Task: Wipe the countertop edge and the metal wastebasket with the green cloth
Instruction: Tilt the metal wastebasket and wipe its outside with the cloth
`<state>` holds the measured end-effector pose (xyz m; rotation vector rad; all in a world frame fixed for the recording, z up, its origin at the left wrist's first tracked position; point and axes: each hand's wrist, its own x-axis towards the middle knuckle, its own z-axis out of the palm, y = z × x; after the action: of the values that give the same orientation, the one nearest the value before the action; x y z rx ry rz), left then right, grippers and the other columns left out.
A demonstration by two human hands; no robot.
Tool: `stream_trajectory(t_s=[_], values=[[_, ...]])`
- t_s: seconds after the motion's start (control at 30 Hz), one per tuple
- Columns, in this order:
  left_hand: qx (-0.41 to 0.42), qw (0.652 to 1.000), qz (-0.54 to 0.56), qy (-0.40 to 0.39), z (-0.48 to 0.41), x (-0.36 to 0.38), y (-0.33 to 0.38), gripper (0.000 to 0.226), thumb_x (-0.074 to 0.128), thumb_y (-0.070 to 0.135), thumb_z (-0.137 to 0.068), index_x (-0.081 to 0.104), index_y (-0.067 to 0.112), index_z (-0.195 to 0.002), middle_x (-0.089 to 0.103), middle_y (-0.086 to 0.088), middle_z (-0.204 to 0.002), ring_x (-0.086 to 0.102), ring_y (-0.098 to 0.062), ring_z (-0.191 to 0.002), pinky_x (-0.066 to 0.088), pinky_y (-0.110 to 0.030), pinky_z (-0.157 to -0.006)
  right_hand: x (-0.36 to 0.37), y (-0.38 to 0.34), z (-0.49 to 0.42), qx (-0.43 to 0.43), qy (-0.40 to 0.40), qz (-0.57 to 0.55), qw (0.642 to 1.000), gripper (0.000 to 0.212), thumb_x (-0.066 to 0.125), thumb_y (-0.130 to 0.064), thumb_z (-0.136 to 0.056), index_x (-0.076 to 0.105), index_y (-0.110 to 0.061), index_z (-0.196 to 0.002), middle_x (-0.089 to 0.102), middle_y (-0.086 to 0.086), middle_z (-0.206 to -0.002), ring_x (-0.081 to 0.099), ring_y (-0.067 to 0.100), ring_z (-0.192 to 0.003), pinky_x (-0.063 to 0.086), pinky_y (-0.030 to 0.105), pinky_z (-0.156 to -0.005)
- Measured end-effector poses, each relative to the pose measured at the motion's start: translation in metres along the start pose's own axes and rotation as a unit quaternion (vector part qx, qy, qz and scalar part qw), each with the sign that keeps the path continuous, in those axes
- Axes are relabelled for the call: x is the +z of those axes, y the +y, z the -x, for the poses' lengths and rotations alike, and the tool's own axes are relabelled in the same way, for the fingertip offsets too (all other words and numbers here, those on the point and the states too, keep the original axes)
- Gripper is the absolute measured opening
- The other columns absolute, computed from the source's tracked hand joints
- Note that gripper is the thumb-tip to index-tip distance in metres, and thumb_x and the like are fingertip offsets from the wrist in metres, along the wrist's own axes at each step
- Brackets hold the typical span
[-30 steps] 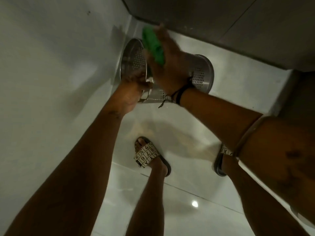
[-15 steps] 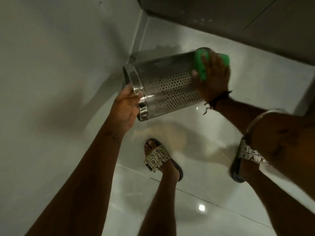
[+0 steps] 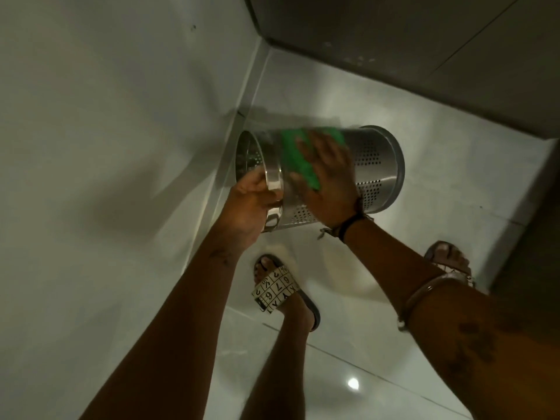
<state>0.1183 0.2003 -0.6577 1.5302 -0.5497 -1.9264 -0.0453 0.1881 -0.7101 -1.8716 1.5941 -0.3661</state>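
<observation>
The metal wastebasket [image 3: 377, 165], a perforated steel cylinder, is held on its side above the floor, with its open mouth toward the left wall. My left hand [image 3: 247, 207] grips its polished rim at the lower left. My right hand [image 3: 328, 174] lies flat across the basket's side and presses the green cloth [image 3: 298, 160] against the metal near the rim. The cloth shows above and left of my fingers; the rest is under my palm. No countertop edge is in view.
A pale wall [image 3: 106, 147] runs along the left and meets the glossy white tiled floor [image 3: 439, 183] at a corner behind the basket. A dark grey panel [image 3: 394, 50] crosses the top right. My two sandalled feet [image 3: 280, 287] stand below the basket.
My right hand has slid the green cloth from the basket's closed bottom end along its side toward the rim. The left hand keeps hold of the rim.
</observation>
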Motion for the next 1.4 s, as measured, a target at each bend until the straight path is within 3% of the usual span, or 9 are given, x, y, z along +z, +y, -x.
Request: stream_trajectory(t_s=[0.23,0.37,0.5,0.63,0.77,0.87,1.03,1.17,1.4], values=[[-0.003,1.0,-0.022,0.016,0.003,-0.001,-0.007,0.035,0.055,-0.008,-0.088,0.065,0.014,-0.114,0.074,-0.005,-0.107,0.071,-0.024,-0.103,0.054,-0.041,-0.095,-0.024,0.096,0.013,0.265,0.014,-0.016,0.964,0.065,0.031,-0.057,-0.09,0.034,-0.022,-0.146,0.03,0.008,-0.158,0.02,0.032,-0.147,0.019,0.059,-0.117],[0.01,0.999,-0.047,-0.025,0.006,0.01,-0.011,0.046,0.059,-0.012,-0.08,0.069,0.019,-0.113,0.074,-0.005,-0.112,0.067,-0.027,-0.114,0.054,-0.041,-0.094,-0.023,0.012,-0.008,0.06,0.006,-0.026,0.998,0.051,0.046,-0.041,-0.097,0.043,-0.017,-0.142,0.04,0.013,-0.152,0.033,0.034,-0.142,0.024,0.058,-0.116],[-0.012,0.995,-0.089,-0.041,0.016,0.006,-0.012,0.051,0.055,-0.013,-0.069,0.073,0.028,-0.094,0.075,0.009,-0.089,0.07,-0.009,-0.086,0.057,-0.025,-0.07,-0.011,-0.052,-0.011,-0.067,-0.047,-0.058,0.995,0.062,0.032,-0.055,-0.091,0.034,-0.026,-0.146,0.03,0.005,-0.159,0.021,0.033,-0.147,0.013,0.059,-0.117],[-0.027,0.995,-0.08,-0.046,0.016,0.001,-0.009,0.042,0.053,-0.012,-0.084,0.071,0.021,-0.102,0.077,0.003,-0.099,0.072,-0.013,-0.095,0.058,-0.022,-0.072,0.002,-0.005,0.018,-0.012,-0.023,-0.036,0.999,0.062,0.033,-0.054,-0.093,0.03,-0.026,-0.147,0.027,0.005,-0.16,0.02,0.03,-0.148,0.017,0.062,-0.118],[-0.061,0.994,-0.088,0.02,0.01,0.004,-0.015,0.038,0.055,-0.009,-0.087,0.062,0.01,-0.119,0.07,-0.014,-0.116,0.066,-0.034,-0.111,0.058,-0.043,-0.087,-0.001,0.066,0.042,0.16,-0.016,-0.014,0.987,0.064,0.029,-0.057,-0.092,0.032,-0.024,-0.147,0.03,0.005,-0.158,0.022,0.029,-0.147,0.021,0.059,-0.117],[-0.05,0.993,-0.105,0.005,0.01,0.014,-0.019,0.032,0.056,-0.004,-0.089,0.067,0.019,-0.108,0.074,-0.004,-0.107,0.068,-0.025,-0.107,0.054,-0.042,-0.093,-0.019,0.084,0.031,0.285,-0.014,-0.039,0.958,0.058,0.032,-0.055,-0.096,0.034,-0.025,-0.146,0.031,0.005,-0.158,0.022,0.029,-0.147,0.023,0.058,-0.117],[-0.036,0.992,-0.117,-0.037,0.001,0.039,-0.01,0.027,0.067,0.001,-0.078,0.075,0.021,-0.093,0.079,0.004,-0.09,0.073,-0.014,-0.09,0.054,-0.028,-0.078,-0.047,0.014,-0.004,0.11,-0.014,-0.124,0.986,0.049,0.036,-0.041,-0.1,0.037,-0.022,-0.145,0.033,0.006,-0.157,0.026,0.027,-0.146,0.02,0.05,-0.121],[-0.006,0.986,-0.149,-0.073,-0.012,0.044,-0.005,0.045,0.061,-0.009,-0.067,0.078,0.032,-0.079,0.075,0.013,-0.075,0.07,-0.004,-0.077,0.056,-0.023,-0.071,-0.054,-0.028,-0.014,-0.018,0.041,-0.112,0.993,0.055,0.041,-0.043,-0.095,0.038,-0.019,-0.144,0.033,0.008,-0.157,0.024,0.032,-0.146,0.02,0.06,-0.117],[-0.041,0.985,-0.142,-0.092,-0.015,0.029,-0.014,0.038,0.06,-0.004,-0.082,0.068,0.02,-0.11,0.077,0.005,-0.105,0.071,-0.014,-0.106,0.057,-0.031,-0.086,-0.025,0.054,0.032,0.052,0.006,0.063,0.997,0.066,0.028,-0.055,-0.092,0.026,-0.021,-0.149,0.025,0.01,-0.16,0.016,0.034,-0.148,0.019,0.064,-0.116]])
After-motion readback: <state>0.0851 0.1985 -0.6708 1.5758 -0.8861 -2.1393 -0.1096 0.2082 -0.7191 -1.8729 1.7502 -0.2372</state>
